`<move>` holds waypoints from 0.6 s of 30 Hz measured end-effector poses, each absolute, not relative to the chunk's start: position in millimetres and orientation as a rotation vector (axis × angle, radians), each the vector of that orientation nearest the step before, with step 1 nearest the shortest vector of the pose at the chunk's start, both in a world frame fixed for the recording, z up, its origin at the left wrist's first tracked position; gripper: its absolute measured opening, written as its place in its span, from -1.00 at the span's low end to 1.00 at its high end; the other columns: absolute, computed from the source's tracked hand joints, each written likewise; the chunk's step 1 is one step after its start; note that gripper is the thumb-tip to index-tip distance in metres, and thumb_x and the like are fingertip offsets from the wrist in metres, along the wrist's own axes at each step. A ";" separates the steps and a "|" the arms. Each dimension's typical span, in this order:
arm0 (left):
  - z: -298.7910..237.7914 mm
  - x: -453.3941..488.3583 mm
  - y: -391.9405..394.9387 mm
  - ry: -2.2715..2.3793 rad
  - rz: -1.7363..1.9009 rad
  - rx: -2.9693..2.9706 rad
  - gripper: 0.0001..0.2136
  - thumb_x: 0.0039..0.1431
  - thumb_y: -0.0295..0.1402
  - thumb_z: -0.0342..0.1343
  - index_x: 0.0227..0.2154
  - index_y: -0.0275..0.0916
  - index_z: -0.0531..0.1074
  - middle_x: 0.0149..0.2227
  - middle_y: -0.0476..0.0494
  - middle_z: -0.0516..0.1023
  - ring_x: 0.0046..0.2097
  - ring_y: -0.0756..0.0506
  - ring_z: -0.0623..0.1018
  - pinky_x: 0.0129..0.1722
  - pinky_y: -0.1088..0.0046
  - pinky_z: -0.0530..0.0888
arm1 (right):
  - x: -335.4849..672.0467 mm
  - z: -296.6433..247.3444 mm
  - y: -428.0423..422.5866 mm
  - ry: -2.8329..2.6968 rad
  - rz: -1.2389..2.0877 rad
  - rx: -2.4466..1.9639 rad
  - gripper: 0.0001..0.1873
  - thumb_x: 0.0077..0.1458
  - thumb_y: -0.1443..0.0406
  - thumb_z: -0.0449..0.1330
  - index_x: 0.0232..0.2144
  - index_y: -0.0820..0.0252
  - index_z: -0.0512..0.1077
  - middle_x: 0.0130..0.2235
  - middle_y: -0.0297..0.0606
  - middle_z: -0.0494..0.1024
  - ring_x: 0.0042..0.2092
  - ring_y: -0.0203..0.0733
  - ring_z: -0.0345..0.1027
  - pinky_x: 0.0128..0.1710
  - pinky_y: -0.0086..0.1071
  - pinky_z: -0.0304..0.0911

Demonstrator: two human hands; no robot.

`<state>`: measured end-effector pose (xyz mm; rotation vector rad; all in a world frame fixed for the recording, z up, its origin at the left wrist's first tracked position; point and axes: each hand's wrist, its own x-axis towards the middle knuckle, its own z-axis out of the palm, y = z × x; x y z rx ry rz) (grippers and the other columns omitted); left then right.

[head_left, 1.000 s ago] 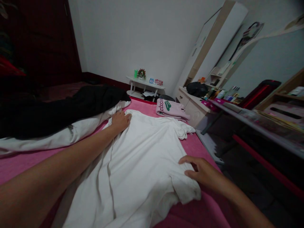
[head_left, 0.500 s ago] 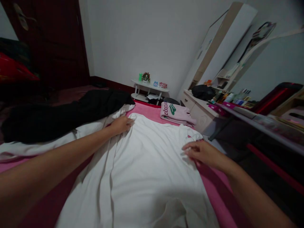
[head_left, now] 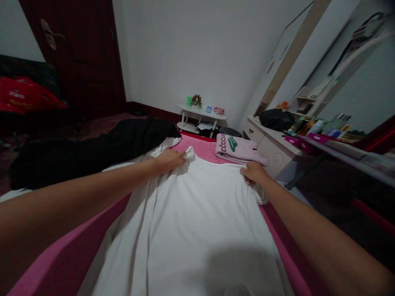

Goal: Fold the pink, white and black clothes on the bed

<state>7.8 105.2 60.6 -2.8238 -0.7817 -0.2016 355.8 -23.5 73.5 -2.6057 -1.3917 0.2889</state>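
Observation:
A white shirt (head_left: 203,213) lies spread lengthwise before me over a pink bed cover (head_left: 77,242). My left hand (head_left: 171,160) is closed on its far left corner, where the cloth is lifted into a small peak. At the far right corner, my right hand (head_left: 253,172) pinches the fabric, and a bunched part hangs just below the fingers. Long folds run down the shirt's left side. A shadow falls on its near part.
Black clothing (head_left: 92,152) lies to the left over more white cloth. A folded pink garment (head_left: 239,148) with green and dark print sits beyond my right hand. A dresser (head_left: 271,144) and a grey-edged table (head_left: 348,160) stand on the right; a small white shelf (head_left: 202,111) is by the wall.
My right hand has moved forward from the shirt's right side to its far corner and closed on it. My left hand has raised the left corner slightly. The view has shifted a little left.

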 end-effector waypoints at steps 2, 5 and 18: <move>74.5 16.6 117.9 -0.767 -0.223 -2.801 -0.71 0.29 -0.43 -0.14 -0.06 -0.23 0.45 -0.01 -0.30 0.39 -0.09 -0.21 0.47 -0.08 0.22 0.34 | 365.8 85.0 -18.6 -1.324 0.113 -2.638 -0.72 0.03 0.22 0.09 -0.51 0.32 0.48 -0.59 -0.07 0.50 -0.54 -0.13 0.42 -0.51 -0.37 0.23; 92.1 28.8 133.9 -0.700 -0.273 -2.697 -0.70 0.27 -0.45 -0.11 -0.07 -0.19 0.47 0.02 -0.29 0.37 -0.01 -0.23 0.41 -0.07 0.23 0.33 | 374.4 91.4 -15.0 -1.193 -0.271 -2.606 -0.69 0.04 0.24 0.08 -0.26 0.35 0.48 -0.38 0.02 0.57 -0.32 -0.03 0.49 -0.38 -0.34 0.28; 45.1 -46.1 57.1 -0.428 -0.235 -3.077 -0.52 0.00 -0.71 -0.01 -0.05 -0.15 0.43 0.13 -0.19 0.34 0.12 -0.15 0.36 0.06 0.33 0.29 | 252.5 49.0 -110.6 -2.064 0.188 -1.738 -0.77 0.05 0.30 0.08 -0.24 0.15 0.47 0.02 -0.14 0.49 0.07 -0.06 0.34 0.13 -0.17 0.16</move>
